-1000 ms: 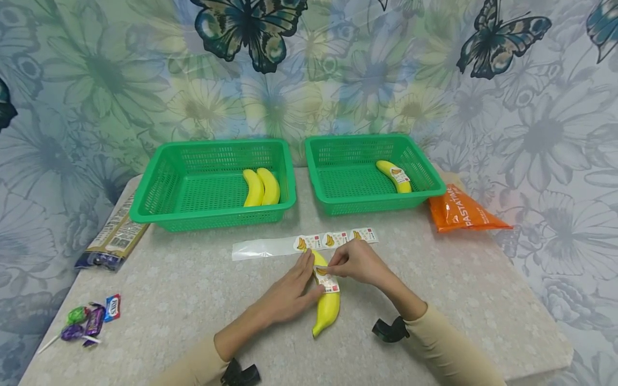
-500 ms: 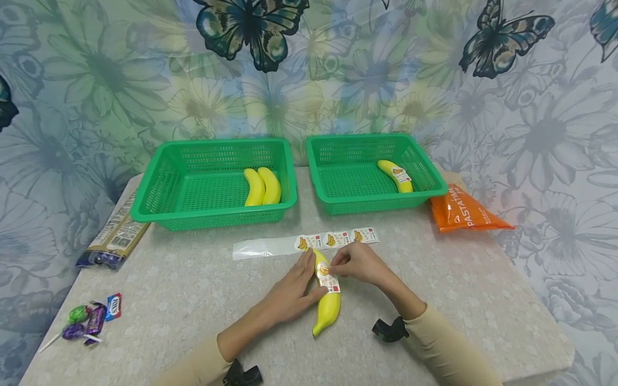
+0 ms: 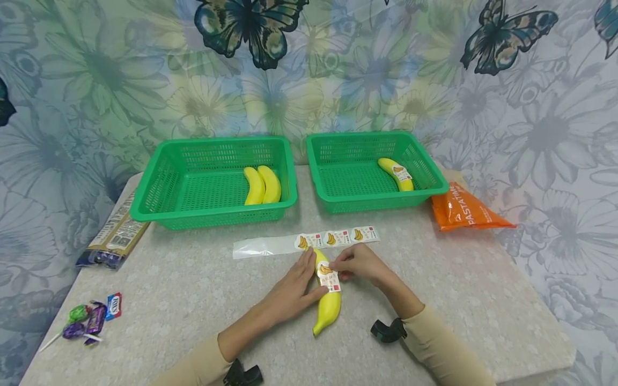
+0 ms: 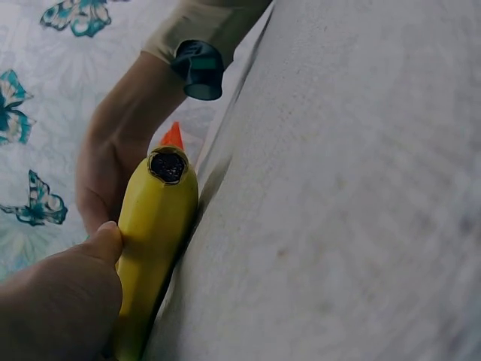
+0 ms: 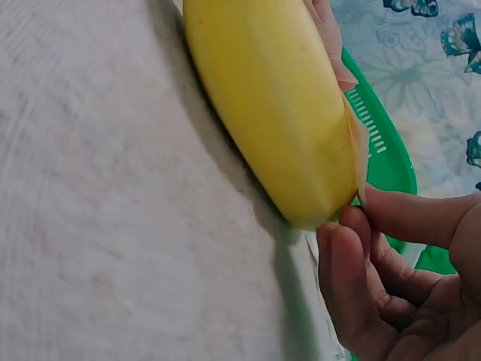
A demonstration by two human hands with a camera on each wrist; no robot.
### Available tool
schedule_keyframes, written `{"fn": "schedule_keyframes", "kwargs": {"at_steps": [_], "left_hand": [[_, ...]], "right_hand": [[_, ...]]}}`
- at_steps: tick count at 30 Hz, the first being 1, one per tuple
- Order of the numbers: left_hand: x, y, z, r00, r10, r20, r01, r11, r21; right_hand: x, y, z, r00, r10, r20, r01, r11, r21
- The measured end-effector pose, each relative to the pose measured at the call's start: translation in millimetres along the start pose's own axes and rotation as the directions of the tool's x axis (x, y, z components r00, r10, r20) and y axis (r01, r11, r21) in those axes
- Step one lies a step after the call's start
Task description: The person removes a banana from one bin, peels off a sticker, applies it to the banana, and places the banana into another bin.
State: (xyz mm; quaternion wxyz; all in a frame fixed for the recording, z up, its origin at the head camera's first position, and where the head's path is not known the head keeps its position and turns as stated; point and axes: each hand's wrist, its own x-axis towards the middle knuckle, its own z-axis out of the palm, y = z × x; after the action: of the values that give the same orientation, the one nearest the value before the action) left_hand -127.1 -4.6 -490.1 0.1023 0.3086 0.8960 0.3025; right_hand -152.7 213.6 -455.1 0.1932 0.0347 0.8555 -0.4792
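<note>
A yellow banana (image 3: 328, 308) lies on the table in front of me, with a white sticker (image 3: 330, 277) across its upper half. My left hand (image 3: 309, 276) lies along the banana's left side with fingers straight and the thumb (image 4: 75, 286) pressed against the peel. My right hand (image 3: 340, 267) has curled fingers (image 5: 391, 286) that pinch the sticker's edge (image 5: 359, 150) against the banana (image 5: 270, 113). Just beyond the hands lies a strip of banana stickers (image 3: 338, 237) on a clear backing (image 3: 263, 247).
Two green baskets stand at the back: the left basket (image 3: 145, 206) holds two bare bananas (image 3: 262, 185), the right basket (image 3: 376, 202) one stickered banana (image 3: 396, 174). An orange pasta bag (image 3: 463, 212) lies at the right, a dark packet (image 3: 116, 233) and wrapped candies (image 3: 92, 319) at the left.
The sticker's upper end, held lifted a second ago, now lies flat on the banana. My right hand has shifted slightly down the sticker. The left hand has stayed put.
</note>
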Motion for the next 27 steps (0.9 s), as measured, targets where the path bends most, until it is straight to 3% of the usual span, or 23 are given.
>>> {"fn": "schedule_keyframes", "kwargs": {"at_steps": [7, 13, 19, 27], "left_hand": [[-0.3, -0.3, -0.8, 1.000, 0.001, 0.000, -0.001, 1.000, 0.012], [11.5, -1.3, -8.9, 0.999, 0.018, 0.033, -0.018, 1.000, 0.002], [24.5, -3.9, -17.4, 0.996, -0.057, 0.069, 0.061, 0.996, -0.059], [35.9, -1.0, -22.4, 0.996, -0.086, -0.024, 0.085, 0.995, -0.043]], "right_hand": [[3, 9, 3, 0.998, 0.030, 0.062, -0.033, 0.998, 0.045], [4, 11, 5, 0.998, 0.002, 0.068, -0.006, 0.998, 0.055], [2, 10, 7, 0.997, -0.019, 0.076, 0.013, 0.997, 0.080], [3, 7, 10, 0.999, 0.004, 0.035, -0.007, 0.996, 0.088]]}}
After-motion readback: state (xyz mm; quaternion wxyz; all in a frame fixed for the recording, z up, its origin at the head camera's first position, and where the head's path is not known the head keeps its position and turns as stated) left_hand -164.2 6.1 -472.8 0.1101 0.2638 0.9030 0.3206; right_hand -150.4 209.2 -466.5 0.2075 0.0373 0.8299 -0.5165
